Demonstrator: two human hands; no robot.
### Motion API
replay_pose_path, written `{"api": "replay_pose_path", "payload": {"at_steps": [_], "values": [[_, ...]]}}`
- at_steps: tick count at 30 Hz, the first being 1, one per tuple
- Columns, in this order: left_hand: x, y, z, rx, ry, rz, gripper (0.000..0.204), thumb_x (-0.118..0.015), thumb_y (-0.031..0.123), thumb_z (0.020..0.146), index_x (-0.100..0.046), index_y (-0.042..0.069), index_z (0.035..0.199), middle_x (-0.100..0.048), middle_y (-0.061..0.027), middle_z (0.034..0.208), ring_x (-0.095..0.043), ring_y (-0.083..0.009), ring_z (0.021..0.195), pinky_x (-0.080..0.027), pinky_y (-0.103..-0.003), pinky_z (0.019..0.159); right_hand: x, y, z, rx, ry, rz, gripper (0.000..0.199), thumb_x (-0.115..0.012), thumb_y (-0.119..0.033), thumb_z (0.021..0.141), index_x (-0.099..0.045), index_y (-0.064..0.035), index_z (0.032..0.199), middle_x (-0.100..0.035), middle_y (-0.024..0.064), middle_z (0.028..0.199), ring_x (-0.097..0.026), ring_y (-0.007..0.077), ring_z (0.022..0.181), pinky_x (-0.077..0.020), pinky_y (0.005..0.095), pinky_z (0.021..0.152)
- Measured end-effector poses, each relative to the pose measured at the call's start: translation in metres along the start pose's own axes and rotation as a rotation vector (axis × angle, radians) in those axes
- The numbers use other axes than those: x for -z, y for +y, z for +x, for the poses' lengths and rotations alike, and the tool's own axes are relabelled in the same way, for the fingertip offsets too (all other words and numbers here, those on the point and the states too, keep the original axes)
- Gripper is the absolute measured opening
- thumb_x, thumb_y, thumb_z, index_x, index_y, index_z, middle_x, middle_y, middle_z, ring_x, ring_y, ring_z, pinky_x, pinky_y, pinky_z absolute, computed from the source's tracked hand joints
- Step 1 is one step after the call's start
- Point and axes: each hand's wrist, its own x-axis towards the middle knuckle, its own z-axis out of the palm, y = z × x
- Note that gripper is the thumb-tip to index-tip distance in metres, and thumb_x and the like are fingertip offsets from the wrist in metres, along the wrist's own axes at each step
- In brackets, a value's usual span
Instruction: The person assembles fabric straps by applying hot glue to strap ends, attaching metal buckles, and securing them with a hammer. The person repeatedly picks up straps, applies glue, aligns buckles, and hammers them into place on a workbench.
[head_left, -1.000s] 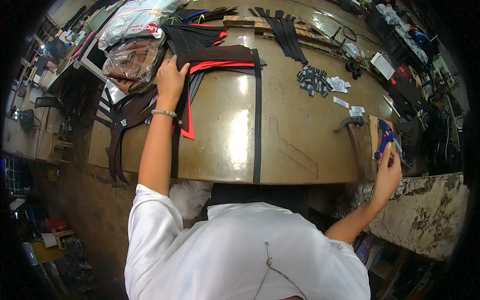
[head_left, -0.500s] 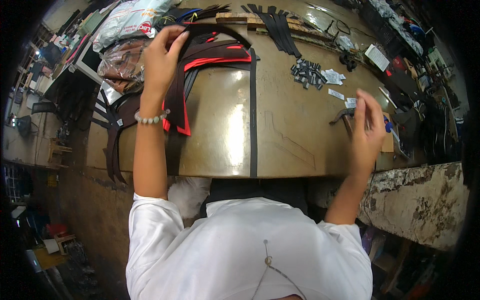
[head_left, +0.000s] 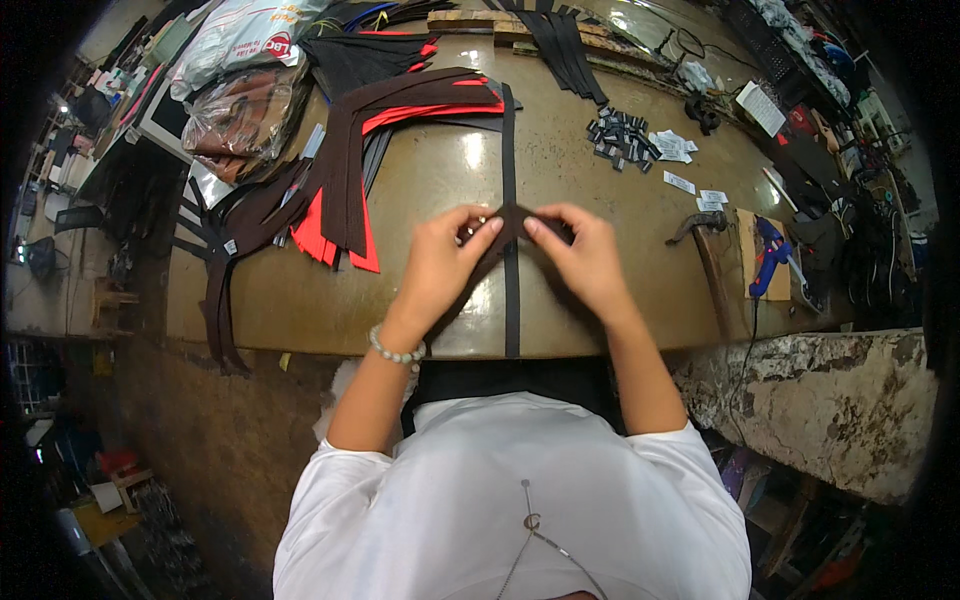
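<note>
In the head view, a dark brown, matte, narrow flexible strip [head_left: 513, 222] is held near the middle of the frame, bent so that its peak lies between the fingertips and its ends slope down behind the hands; its material looks like fabric or leather, but which cannot be told. It crosses over a long, straight black band [head_left: 512, 310] running up the glossy olive-brown tabletop [head_left: 610, 270]. Of printing, a white plastic parcel bag [head_left: 235, 45] at the upper left bears red and orange lettering, and small white rectangular paper labels [head_left: 672, 146] at the upper right carry dark print too small to read. The left hand [head_left: 450, 258], above a pale beaded bracelet [head_left: 396, 346], pinches the strip between thumb and curled fingers, its forearm slanting up from the lower left. The right hand [head_left: 585, 258] mirrors it, thumb and fingers closed on the strip, forearm slanting up from the lower right. The fingertips of both hands are near each other. Layered dark brown and bright red angled strips [head_left: 350, 170] lie at the upper left.
</note>
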Motion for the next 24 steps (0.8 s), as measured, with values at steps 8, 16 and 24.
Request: {"api": "replay_pose_path", "payload": {"at_steps": [8,16,24], "values": [[-0.011,-0.037,0.005,-0.121,-0.017,0.047,0.022,-0.075,0.014,0.085,-0.071,-0.003,0.098,-0.072,-0.0146,0.082,-0.068,-0.0172,0.072,-0.053,-0.029,0.069,-0.025,0.032,-0.018,0.100,0.119,-0.150,0.022,-0.063,-0.018,0.091,-0.067,-0.0049,0.109,-0.070,0.0165,0.101,-0.068,0.0348,0.089,-0.0527,0.0396,0.076],[-0.013,-0.029,0.004,-0.186,-0.005,0.113,0.020,-0.075,0.013,0.082,-0.071,-0.001,0.096,-0.067,-0.0173,0.082,-0.066,-0.0265,0.073,-0.052,-0.035,0.068,-0.023,0.032,-0.018,0.099,0.110,-0.163,0.021,-0.062,-0.018,0.091,-0.067,-0.0064,0.108,-0.070,0.0153,0.101,-0.068,0.0339,0.088,-0.0528,0.0399,0.075],[-0.014,-0.023,0.005,-0.166,-0.021,0.253,0.023,-0.075,0.012,0.081,-0.071,0.002,0.101,-0.064,-0.0112,0.086,-0.061,-0.0250,0.076,-0.050,-0.034,0.069,-0.029,0.026,-0.019,0.224,0.068,-0.423,0.024,-0.063,-0.013,0.086,-0.069,-0.0117,0.108,-0.066,0.0091,0.089,-0.066,0.0306,0.081,-0.0525,0.0422,0.069]]}}
